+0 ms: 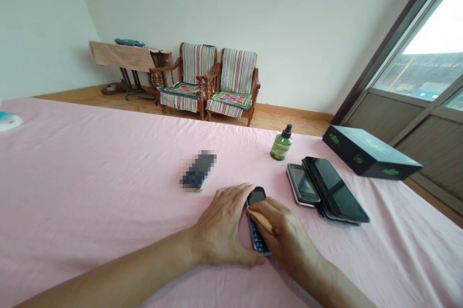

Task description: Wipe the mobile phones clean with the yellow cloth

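A small black keypad phone (pixel 257 221) lies on the pink tablecloth (pixel 90 168) in front of me. My left hand (pixel 222 228) curls round its left side, thumb against its near end, holding it down. My right hand (pixel 289 240) presses a small tan cloth (pixel 261 219) onto the phone's face, fingers closed on the cloth.
A green spray bottle (pixel 281 143) stands behind the phone. To the right lie a silver phone (pixel 303 185) and a stack of dark tablets (pixel 336 191), then a black box (pixel 371 152). A blurred dark device (pixel 198 171) lies to the left. Two striped chairs (pixel 210 83) stand by the wall.
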Demonstrator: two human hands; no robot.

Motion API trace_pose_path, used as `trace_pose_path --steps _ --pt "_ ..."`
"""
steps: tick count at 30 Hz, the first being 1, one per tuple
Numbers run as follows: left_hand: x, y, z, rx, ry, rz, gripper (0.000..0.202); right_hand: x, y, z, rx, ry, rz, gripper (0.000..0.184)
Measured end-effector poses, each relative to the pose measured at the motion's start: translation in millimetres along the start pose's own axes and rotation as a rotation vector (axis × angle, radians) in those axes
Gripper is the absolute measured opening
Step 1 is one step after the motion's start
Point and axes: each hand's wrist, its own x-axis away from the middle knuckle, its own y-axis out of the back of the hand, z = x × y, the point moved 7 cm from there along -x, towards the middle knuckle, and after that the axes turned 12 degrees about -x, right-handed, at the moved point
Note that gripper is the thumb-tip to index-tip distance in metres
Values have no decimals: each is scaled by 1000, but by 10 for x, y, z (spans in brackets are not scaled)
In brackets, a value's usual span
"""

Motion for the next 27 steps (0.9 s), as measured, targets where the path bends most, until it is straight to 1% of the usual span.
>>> trace_pose_path --steps 4,8,16,21,24,27 --pt "0 7 4 7 5 0 115 27 4 0 21 -23 18 17" --pt "-6 -10 10 -26 10 36 117 85 10 23 78 -23 35 15" --pt "-3 -13 10 -48 9 24 118 -28 23 42 99 18 21 21" --pt "0 -10 5 -57 11 27 115 92 -3 32 91 4 -18 19" --pt "2 -14 14 -70 37 53 116 153 66 -19 106 -40 -65 19" --pt "4 -23 23 -88 51 78 118 176 200 -100 158 -113 -101 16"
